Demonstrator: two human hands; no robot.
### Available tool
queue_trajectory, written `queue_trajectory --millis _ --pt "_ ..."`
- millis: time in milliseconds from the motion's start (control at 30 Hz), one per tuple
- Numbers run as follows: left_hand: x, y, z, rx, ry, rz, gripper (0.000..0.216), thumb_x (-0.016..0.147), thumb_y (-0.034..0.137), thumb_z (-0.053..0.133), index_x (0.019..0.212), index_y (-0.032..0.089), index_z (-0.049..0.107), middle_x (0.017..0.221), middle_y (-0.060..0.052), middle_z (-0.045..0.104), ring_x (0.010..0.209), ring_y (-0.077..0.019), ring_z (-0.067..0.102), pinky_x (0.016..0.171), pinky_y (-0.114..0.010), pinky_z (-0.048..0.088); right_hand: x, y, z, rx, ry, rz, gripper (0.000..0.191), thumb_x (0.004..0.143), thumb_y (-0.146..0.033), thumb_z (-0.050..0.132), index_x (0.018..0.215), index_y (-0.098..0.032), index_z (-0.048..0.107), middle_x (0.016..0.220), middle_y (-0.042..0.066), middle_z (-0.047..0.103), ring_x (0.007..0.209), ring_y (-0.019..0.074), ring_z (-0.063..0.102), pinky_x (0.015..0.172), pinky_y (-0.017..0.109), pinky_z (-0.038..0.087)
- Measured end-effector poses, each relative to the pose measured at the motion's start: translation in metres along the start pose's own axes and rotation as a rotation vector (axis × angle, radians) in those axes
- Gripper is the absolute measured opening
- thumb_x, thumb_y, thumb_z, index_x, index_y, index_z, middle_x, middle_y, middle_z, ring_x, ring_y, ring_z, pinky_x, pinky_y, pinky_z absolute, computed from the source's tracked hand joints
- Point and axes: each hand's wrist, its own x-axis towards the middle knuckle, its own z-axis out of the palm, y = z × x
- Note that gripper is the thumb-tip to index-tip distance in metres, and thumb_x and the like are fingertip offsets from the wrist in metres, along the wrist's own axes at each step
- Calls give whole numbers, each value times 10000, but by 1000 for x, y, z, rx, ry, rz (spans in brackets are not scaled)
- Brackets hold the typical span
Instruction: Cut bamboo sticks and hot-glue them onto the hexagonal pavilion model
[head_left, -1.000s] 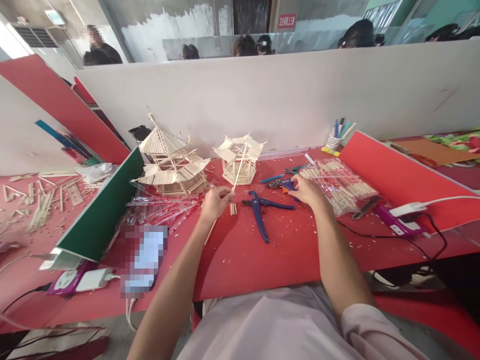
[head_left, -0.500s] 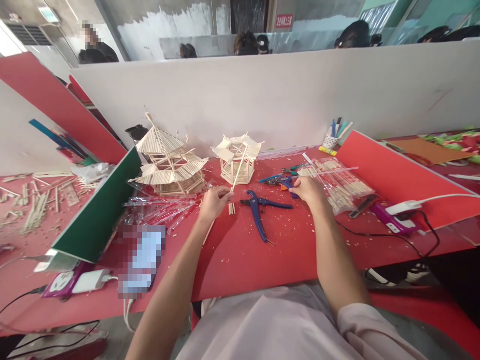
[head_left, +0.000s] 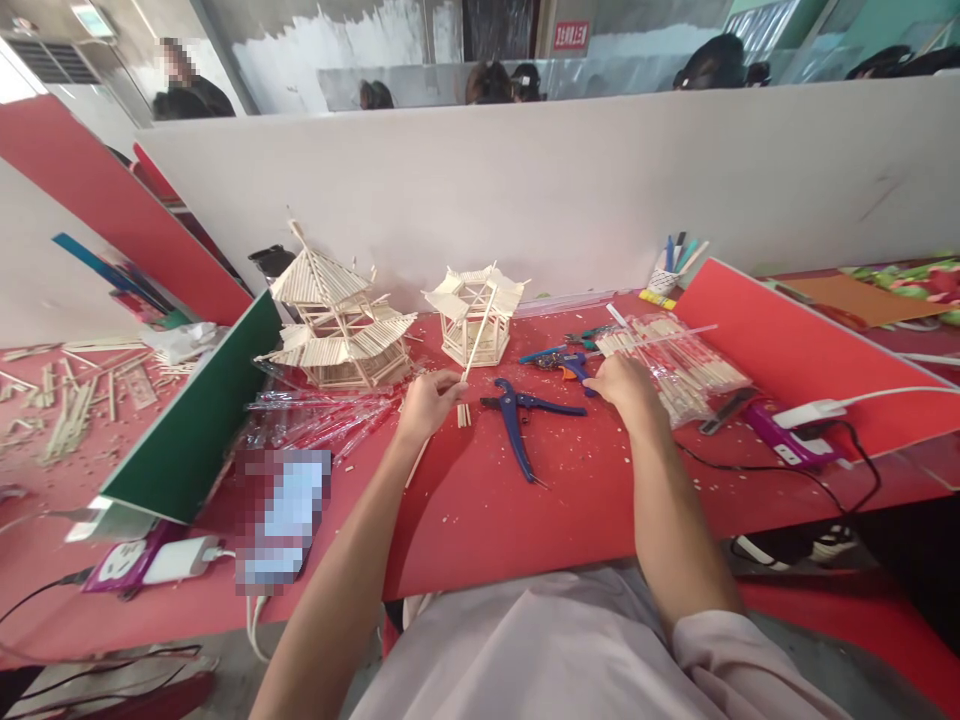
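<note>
Two pavilions (head_left: pixel 337 345) (head_left: pixel 459 328) stand; left grip (head_left: pixel 432 406) pinches one stick (head_left: pixel 481 332), right grip's (head_left: pixel 626 384) hold unclear.

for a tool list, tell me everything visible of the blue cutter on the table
The blue cutter lies open on the red tabletop, between the left hand and right hand, touched by neither. Its two dark blue handles, perhaps plastic, spread apart, one toward the wearer, one rightward. The head hooks at its far end; a dark piece juts left. A thin wiry bit shows at the near handle's tip.
</note>
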Motion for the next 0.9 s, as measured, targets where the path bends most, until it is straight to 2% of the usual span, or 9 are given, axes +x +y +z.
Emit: queue_trajectory --millis 200,267,367,433,567,633,767,900 --pt "0 1 0 12 -3 -3 218 809 387 665 814 176 719 799 -47 774 736 -209 751 684 -272 590 2 4 2 15 3 -20 396 782 -351 755 441 -240 589 486 66 617 617 257 668 587 333 417" --pt "0 0 1 -8 -9 -15 215 808 386 672 815 176 717 801 -50 776 740 -213 755 685 -279 602 0 3 3 28 23 -34 283 784 -327 747 534 -237 649 570 62 675 662 250 683 594 321 415" --pt "-1 -2 2 -58 -23 -39 239 799 411 697 816 174 711 807 -53 777 745 -218 758 702 -301 625 -4 1 5 62 97 -49 53 796 -292 726 773 -246 720 797 56 765 795 244 708 640 305 426" --pt "-1 -2 2 -103 -33 -59 277 782 444 725 817 170 707 810 -55 777 743 -217 757 715 -317 638 -7 0 5 97 139 -62 71 797 -273 723 863 -249 718 881 50 777 836 243 710 660 303 433" --pt "-1 1 4 -200 -49 -100 347 725 483 785 816 159 700 813 -57 775 735 -213 751 728 -338 652 -11 -7 0 169 155 -100 67 808 -235 707 874 -239 704 882 59 775 832 247 706 679 310 444" --pt "0 3 4 -247 -50 -121 363 711 486 800 818 154 698 808 -57 772 744 -213 751 739 -350 657 -14 -16 -3 233 160 -164 50 840 -230 672 881 -233 700 881 62 775 827 241 706 692 309 451" --pt "1 5 5 -288 -75 -153 385 700 488 819 823 146 695 788 -55 763 768 -216 751 754 -365 662 -22 -48 -4 424 136 -388 109 896 -255 598 846 -224 690 847 56 771 797 224 708 710 301 476" --pt "0 7 7 -297 -114 -164 397 702 508 826 797 146 697 767 -59 756 754 -212 751 757 -358 659 -33 -86 4 775 66 -547 184 920 -357 581 903 -212 693 870 66 768 802 220 715 730 317 526"
